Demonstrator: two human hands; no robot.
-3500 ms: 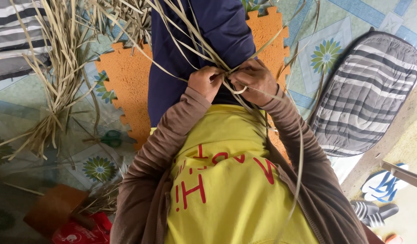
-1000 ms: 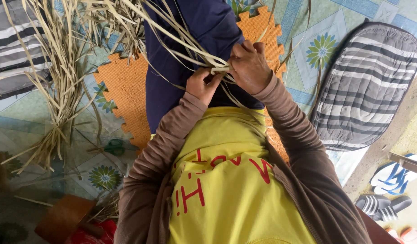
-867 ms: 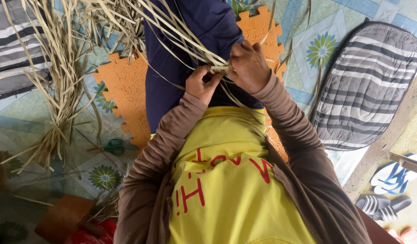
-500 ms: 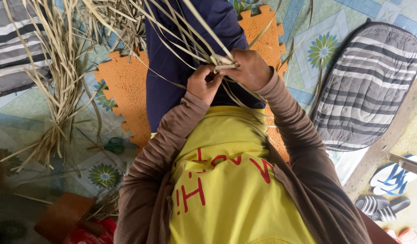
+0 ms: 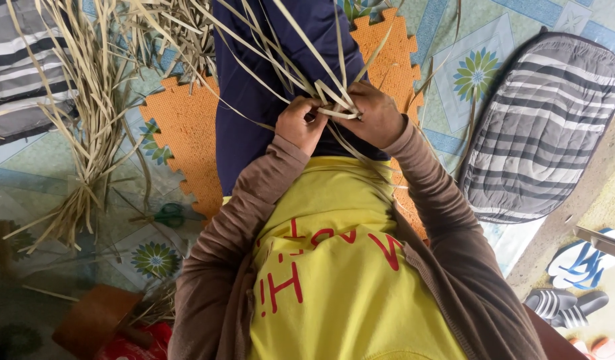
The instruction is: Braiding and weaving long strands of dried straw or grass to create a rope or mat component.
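Note:
My left hand [image 5: 298,123] and my right hand [image 5: 371,115] meet in front of my chest, over my dark blue lap. Both pinch a small woven knot of pale dried leaf strips [image 5: 335,105]. Long loose ends of the leaf strips [image 5: 267,40] fan upward and to the left from the knot. A few thin strands trail down past my right sleeve. My fingers hide most of the woven part.
An orange foam mat [image 5: 181,127] lies under my legs on a patterned floor sheet. A loose bundle of dried leaves [image 5: 87,127] lies left, green-handled scissors [image 5: 166,215] below it. A striped grey cushion [image 5: 541,127] is right, sandals [image 5: 577,263] at lower right, a brown stool [image 5: 87,320] at lower left.
My right hand has slid down from above the knot to beside it, folding strips across. The loose ends now stand more upright. My left hand stays put.

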